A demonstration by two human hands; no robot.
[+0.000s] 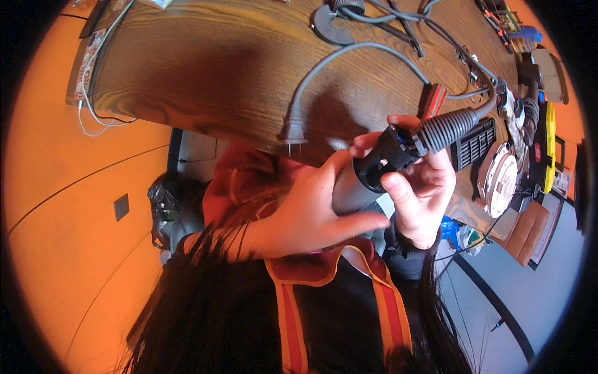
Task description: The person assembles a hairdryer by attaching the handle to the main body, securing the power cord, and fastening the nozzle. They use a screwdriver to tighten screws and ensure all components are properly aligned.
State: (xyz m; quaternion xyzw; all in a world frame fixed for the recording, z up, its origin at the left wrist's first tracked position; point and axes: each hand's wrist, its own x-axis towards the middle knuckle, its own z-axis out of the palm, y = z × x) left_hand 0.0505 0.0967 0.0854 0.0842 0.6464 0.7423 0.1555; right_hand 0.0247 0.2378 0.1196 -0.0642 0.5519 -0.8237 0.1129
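- Left hand [305,215] is wrapped round the grey body of a power tool [367,177], fingers curled tight, thumb lying along the barrel.
- Right hand [423,190] cups the black back end of the tool, thumb pressed on the collar, other fingers half curled behind it.
- The tool sits just off the near edge of the wooden table [205,68], at about 3 o'clock from centre.
- Its grey cord [349,56] loops back over the table; the plug [294,134] lies loose at the edge, around 12 o'clock from the left hand.
- Risk, I reckon: the ribbed cord sleeve is bent hard, so twisting there could strain it, or the hanging cord could snag the clutter at 2 o'clock.
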